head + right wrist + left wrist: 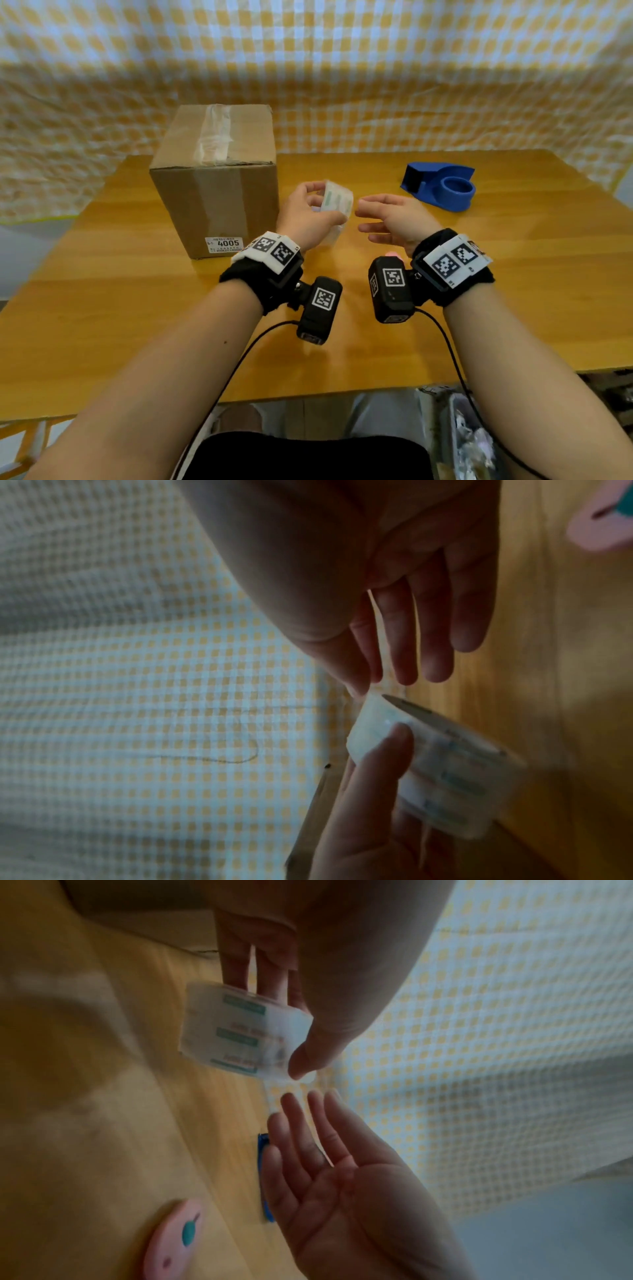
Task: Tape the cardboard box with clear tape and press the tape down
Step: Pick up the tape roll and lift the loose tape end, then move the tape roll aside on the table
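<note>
Sideways, apparently, tape roll [337,202] sits in left hand [306,216].

Bare forearms; black wrist straps [250,277] with white coded marker plates [452,260]; black camera units [320,308] – each cabled – under both wrists; dark shorts.

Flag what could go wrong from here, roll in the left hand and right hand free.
1. The left hand holds the clear tape roll by its fingertips only; a hard pull could twist it loose.
2. The right hand is open at the roll's edge; the free end of clear tape is hard to see and may be missed.
3. The brown cardboard box stands tall and unheld, so it might shift when tape is pressed on.
</note>
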